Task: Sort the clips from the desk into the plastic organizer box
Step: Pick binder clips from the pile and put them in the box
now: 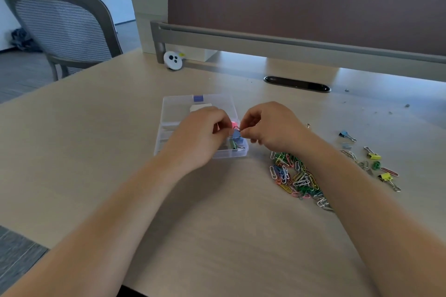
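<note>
My left hand (pixel 205 132) pinches a pink clip (pixel 234 125) and my right hand (pixel 270 125) a blue clip (pixel 236 134), fingertips almost meeting above the box (pixel 169 108). I think the two clips may be hooked together, so letting go of one could drag both into the wrong cell or flick them onto the surface (pixel 217 224). Paper clips (pixel 294 176) lie under my right wrist; a careless pull-back would scatter them.
</note>
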Tool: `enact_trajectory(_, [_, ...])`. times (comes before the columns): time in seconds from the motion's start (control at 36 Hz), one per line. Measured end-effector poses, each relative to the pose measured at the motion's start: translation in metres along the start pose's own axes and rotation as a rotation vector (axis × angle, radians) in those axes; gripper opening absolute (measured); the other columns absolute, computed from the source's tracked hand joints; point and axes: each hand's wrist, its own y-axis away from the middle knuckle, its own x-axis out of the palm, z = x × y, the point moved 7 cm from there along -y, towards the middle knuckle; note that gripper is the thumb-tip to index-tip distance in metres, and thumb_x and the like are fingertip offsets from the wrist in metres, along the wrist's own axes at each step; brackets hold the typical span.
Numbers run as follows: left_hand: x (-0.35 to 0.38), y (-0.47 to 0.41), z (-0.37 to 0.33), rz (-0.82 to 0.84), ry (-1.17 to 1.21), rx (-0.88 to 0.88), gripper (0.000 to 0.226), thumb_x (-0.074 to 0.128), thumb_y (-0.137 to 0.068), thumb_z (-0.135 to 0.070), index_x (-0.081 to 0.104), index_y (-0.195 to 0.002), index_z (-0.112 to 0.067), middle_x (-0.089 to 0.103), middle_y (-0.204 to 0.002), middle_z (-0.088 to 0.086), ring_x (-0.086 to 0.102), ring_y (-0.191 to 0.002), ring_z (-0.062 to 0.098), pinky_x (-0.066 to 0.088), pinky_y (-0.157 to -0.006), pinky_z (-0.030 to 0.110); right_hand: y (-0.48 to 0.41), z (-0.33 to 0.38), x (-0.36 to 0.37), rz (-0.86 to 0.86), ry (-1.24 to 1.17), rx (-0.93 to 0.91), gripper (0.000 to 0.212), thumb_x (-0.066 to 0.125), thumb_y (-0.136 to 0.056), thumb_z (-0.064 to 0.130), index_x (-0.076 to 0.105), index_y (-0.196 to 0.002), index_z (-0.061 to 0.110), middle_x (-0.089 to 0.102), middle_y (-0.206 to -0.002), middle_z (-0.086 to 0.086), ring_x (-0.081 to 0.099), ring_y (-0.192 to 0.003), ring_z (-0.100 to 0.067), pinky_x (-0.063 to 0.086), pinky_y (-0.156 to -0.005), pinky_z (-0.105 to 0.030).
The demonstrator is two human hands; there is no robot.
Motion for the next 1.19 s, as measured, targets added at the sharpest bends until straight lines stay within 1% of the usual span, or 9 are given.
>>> enact_trajectory(0.14, [0.001,0.0,0.005,-0.002,0.004,-0.041,0.008,0.062,-0.09,-0.022,0.061,-0.085,-0.028,0.055,-0.075,-0.014,0.051,-0.069,0.005,0.034,-0.059,0.019,-0.002,0.003,0.008,0.006,0.072,-0.043,0.005,0.072,-0.084,0.018,0.071,-0.085,0.022,0.061,-0.074,0.012,0.057,-0.071,-0.006,0.04,-0.06,-0.018])
enact_trajectory(0.28, [0.005,0.001,0.004,0.019,-0.046,-0.029,0.009,0.06,-0.09,-0.019,0.068,-0.092,-0.021,0.052,-0.077,-0.016,0.049,-0.07,0.004,0.032,-0.06,0.015,-0.004,-0.001,0.013,0.02,0.136,-0.045,0.009,0.073,-0.083,0.02,0.068,-0.081,0.027,0.06,-0.074,0.013,0.058,-0.074,-0.01,0.038,-0.059,-0.021])
enact_trajectory(0.39, [0.008,-0.001,0.001,0.04,-0.115,-0.003,0.013,0.058,-0.09,-0.016,0.07,-0.091,-0.019,0.06,-0.085,-0.008,0.054,-0.078,0.011,0.041,-0.067,0.025,-0.005,0.0,0.014,0.009,0.203,-0.071,0.006,0.071,-0.083,0.022,0.067,-0.083,0.027,0.056,-0.078,0.013,0.057,-0.08,-0.012,0.039,-0.064,-0.024])
enact_trajectory(0.47, [0.009,-0.002,-0.002,0.046,-0.174,0.025,0.014,0.057,-0.091,-0.018,0.07,-0.09,-0.02,0.059,-0.085,-0.005,0.053,-0.078,0.012,0.04,-0.066,0.025,-0.004,0.0,0.013,0.011,0.204,-0.071,0.008,0.072,-0.083,0.023,0.066,-0.087,0.024,0.057,-0.082,0.01,0.057,-0.082,-0.014,0.04,-0.069,-0.025])
enact_trajectory(0.72, [0.009,-0.002,-0.004,0.045,-0.26,0.058,0.016,0.057,-0.091,-0.02,0.073,-0.089,-0.02,0.057,-0.083,-0.004,0.054,-0.076,0.015,0.044,-0.066,0.03,-0.004,-0.001,0.007,0.034,0.192,-0.049,0.006,0.074,-0.082,0.023,0.068,-0.081,0.023,0.062,-0.079,0.009,0.059,-0.078,-0.012,0.042,-0.065,-0.024])
enact_trajectory(0.83, [0.006,0.001,-0.004,0.029,-0.183,0.043,0.014,0.058,-0.091,-0.02,0.071,-0.087,-0.018,0.058,-0.083,-0.003,0.054,-0.078,0.015,0.046,-0.07,0.035,-0.005,-0.001,0.009,0.03,0.209,-0.039,0.012,0.073,-0.083,0.022,0.064,-0.076,0.026,0.058,-0.076,0.01,0.057,-0.077,-0.013,0.039,-0.066,-0.025])
enact_trajectory(0.94, [0.01,0.001,-0.005,0.068,-0.147,0.035,0.016,0.062,-0.09,-0.032,0.068,-0.082,-0.02,0.055,-0.078,-0.007,0.052,-0.072,0.011,0.041,-0.063,0.027,-0.005,-0.002,0.011,0.031,0.226,-0.041,0.014,0.071,-0.084,0.02,0.062,-0.075,0.026,0.059,-0.078,0.007,0.057,-0.078,-0.014,0.037,-0.066,-0.025])
enact_trajectory(1.06, [0.013,0.001,-0.006,0.088,-0.172,0.024,0.019,0.064,-0.088,-0.034,0.058,-0.071,-0.027,0.047,-0.07,-0.01,0.047,-0.064,0.007,0.029,-0.055,0.023,-0.004,0.0,0.014,0.033,0.274,-0.051,0.014,0.069,-0.085,0.019,0.061,-0.076,0.027,0.057,-0.08,0.007,0.056,-0.079,-0.014,0.038,-0.067,-0.025])
enact_trajectory(1.19, [0.014,0.001,-0.005,0.075,-0.188,0.008,0.014,0.064,-0.087,-0.033,0.063,-0.076,-0.024,0.048,-0.071,-0.009,0.047,-0.067,0.009,0.028,-0.054,0.02,-0.005,-0.001,0.014,0.011,0.282,-0.064,0.014,0.07,-0.084,0.02,0.06,-0.077,0.026,0.06,-0.085,0.005,0.057,-0.083,-0.016,0.042,-0.069,-0.028])
